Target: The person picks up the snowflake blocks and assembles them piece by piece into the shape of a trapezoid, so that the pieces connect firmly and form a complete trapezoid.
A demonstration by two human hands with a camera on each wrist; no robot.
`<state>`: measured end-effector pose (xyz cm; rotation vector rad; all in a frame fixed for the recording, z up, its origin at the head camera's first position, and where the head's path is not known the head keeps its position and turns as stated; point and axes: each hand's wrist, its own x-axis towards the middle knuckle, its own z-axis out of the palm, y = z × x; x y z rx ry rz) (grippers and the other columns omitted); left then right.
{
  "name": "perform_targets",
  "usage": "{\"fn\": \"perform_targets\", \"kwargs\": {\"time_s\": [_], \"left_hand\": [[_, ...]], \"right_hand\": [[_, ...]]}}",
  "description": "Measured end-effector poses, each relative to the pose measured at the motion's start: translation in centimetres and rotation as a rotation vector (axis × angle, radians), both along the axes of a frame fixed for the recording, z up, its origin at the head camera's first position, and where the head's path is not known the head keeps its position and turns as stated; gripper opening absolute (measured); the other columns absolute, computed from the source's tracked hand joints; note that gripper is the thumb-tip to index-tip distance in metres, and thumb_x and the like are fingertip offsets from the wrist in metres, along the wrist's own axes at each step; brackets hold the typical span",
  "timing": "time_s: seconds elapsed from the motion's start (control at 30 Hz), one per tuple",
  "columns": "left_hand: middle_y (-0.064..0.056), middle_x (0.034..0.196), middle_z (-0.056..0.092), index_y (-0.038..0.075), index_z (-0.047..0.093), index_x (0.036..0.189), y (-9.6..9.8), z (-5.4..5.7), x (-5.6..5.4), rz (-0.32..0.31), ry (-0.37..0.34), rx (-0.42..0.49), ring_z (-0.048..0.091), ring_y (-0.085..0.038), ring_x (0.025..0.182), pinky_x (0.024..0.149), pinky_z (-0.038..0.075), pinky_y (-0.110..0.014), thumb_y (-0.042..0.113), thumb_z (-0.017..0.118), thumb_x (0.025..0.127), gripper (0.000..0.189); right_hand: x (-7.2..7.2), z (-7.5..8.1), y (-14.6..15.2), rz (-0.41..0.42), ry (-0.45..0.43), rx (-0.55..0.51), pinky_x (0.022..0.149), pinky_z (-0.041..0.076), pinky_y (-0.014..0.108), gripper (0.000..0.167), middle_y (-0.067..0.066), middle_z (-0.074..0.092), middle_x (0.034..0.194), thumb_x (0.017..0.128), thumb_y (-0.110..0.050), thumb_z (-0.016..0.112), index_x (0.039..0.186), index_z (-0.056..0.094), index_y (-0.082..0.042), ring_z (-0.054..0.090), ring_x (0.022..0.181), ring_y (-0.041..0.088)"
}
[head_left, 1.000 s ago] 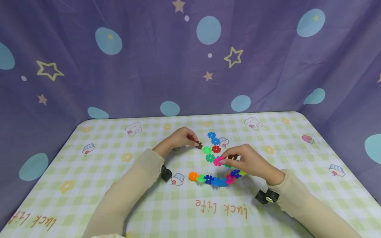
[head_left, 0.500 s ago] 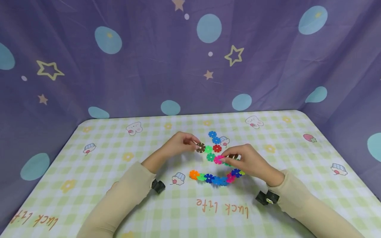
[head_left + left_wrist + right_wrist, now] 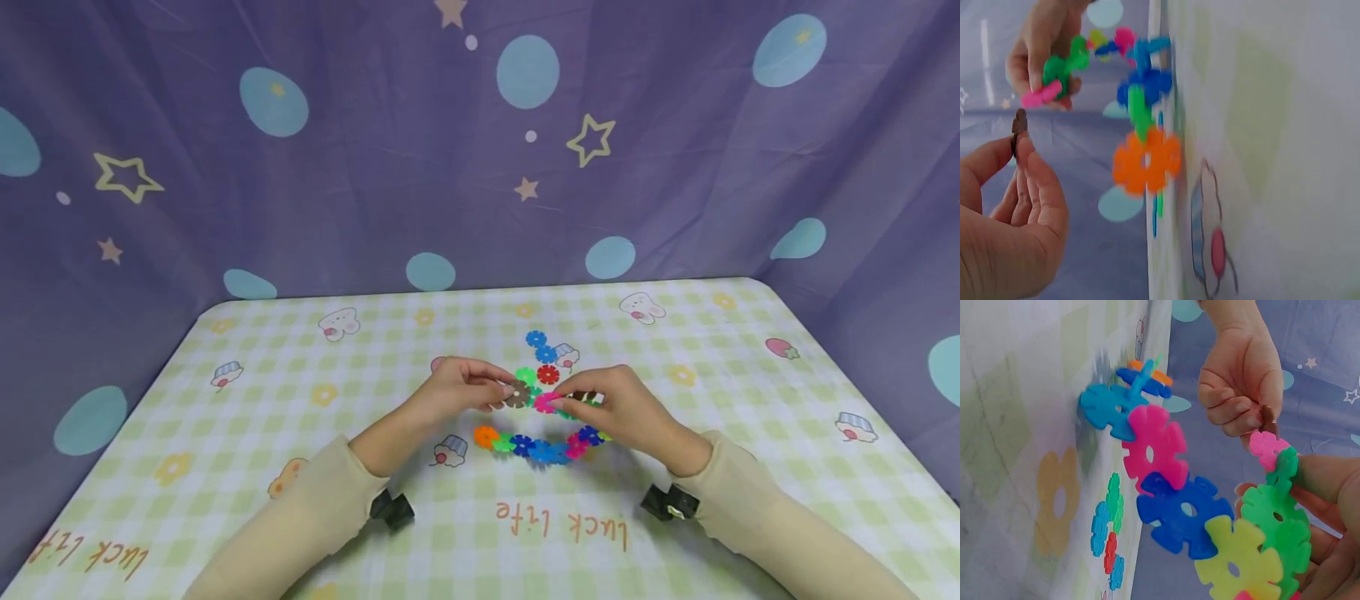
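In the head view my left hand [image 3: 461, 387] pinches a brown snowflake disc [image 3: 517, 394] between thumb and fingers. My right hand [image 3: 618, 404] grips one end of a curved chain of interlocked snowflake discs, close to its pink end disc [image 3: 547, 402]. From there the chain bends through green, yellow [image 3: 1239, 557], dark blue [image 3: 1185, 515] and pink discs to an orange disc [image 3: 1147, 162] at the other end. The left wrist view shows the brown disc [image 3: 1019, 128] just short of the pink one [image 3: 1041, 95]. My right fingers partly cover the green discs.
Loose discs lie on the checked tablecloth [image 3: 420, 542] beyond the hands: a light green one [image 3: 526, 377], a red one [image 3: 548, 375] and blue ones [image 3: 536, 338]. A purple patterned curtain [image 3: 337, 167] hangs behind the table.
My left hand has brought the brown disc nearer and to the right, up to the pink disc. My right hand has stayed nearly still; the chain's orange end has shifted slightly.
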<state>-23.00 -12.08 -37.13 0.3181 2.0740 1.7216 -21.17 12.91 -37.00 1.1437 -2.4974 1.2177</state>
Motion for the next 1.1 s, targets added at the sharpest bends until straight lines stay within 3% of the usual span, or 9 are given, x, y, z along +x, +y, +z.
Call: {"fn": "perform_targets", "kwargs": {"time_s": [0.2,0.43,0.7,1.1], "left_hand": [[0.004,0.070,0.067,-0.003,0.068,0.094,0.9,0.0,0.8,0.059,-0.087,0.014,0.062,-0.011,0.064,0.067,0.054,-0.027,0.011,0.068,0.085,0.017],[0.003,0.067,0.066,-0.003,0.067,0.087,1.1,-0.4,1.2,0.053,-0.083,0.037,0.063,-0.009,0.061,0.062,0.054,-0.024,0.011,0.066,0.085,0.014],[0.002,0.064,0.065,0.003,0.066,0.080,1.4,-0.6,2.1,0.039,-0.154,0.087,0.062,-0.007,0.059,0.055,0.050,-0.019,0.009,0.064,0.087,0.010],[0.001,0.063,0.066,0.002,0.067,0.079,2.3,-1.2,3.2,0.120,-0.206,0.175,0.063,-0.007,0.057,0.054,0.053,-0.021,0.006,0.065,0.086,0.008]], "right_hand": [[0.3,0.0,0.0,-0.016,-0.027,-0.039,0.056,0.051,0.024,0.009,-0.002,0.072,0.085,0.082,-0.007,0.073,0.089,0.076,-0.011,0.063,0.071,0.004],[0.2,0.0,0.0,-0.037,-0.076,-0.053,0.062,0.052,0.024,0.007,-0.003,0.072,0.088,0.083,-0.011,0.072,0.088,0.076,-0.015,0.064,0.075,0.005],[0.2,0.5,0.2,-0.023,-0.266,-0.044,0.066,0.054,0.026,0.005,0.000,0.071,0.086,0.083,-0.009,0.072,0.085,0.075,-0.012,0.065,0.072,0.011],[0.3,0.3,0.4,0.059,-0.390,-0.094,0.069,0.055,0.028,0.004,0.005,0.070,0.083,0.084,-0.008,0.071,0.082,0.072,-0.006,0.066,0.074,0.014]]}}
